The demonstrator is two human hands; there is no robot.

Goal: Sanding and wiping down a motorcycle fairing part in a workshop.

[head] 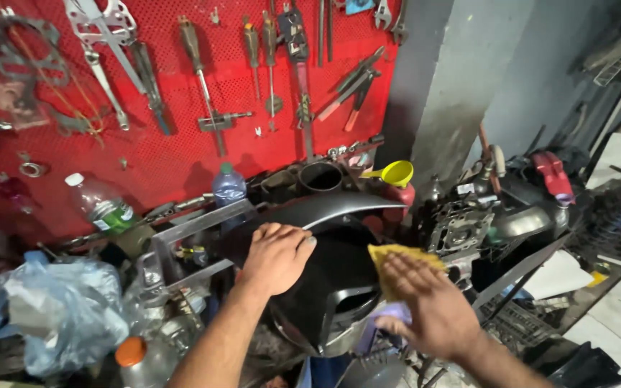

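Note:
A glossy black curved vehicle body panel (339, 276) lies on the cluttered bench. My left hand (276, 256) rests palm-down on its upper left surface, fingers curled over it. My right hand (425, 305) presses a yellow cloth (397, 260) flat against the panel's right side, fingers spread; its motion blurs the hand slightly. A purple object (389, 320) shows under my right wrist; I cannot tell whether the hand holds it.
A red pegboard (174, 154) behind holds screwdrivers, wrenches and pliers. Plastic bottles (102, 205) and a blue-capped bottle (228, 188) stand on the bench. A yellow funnel (394, 172), an engine part (461, 226), a plastic bag (55, 312) and an orange-capped bottle (134, 356) crowd around.

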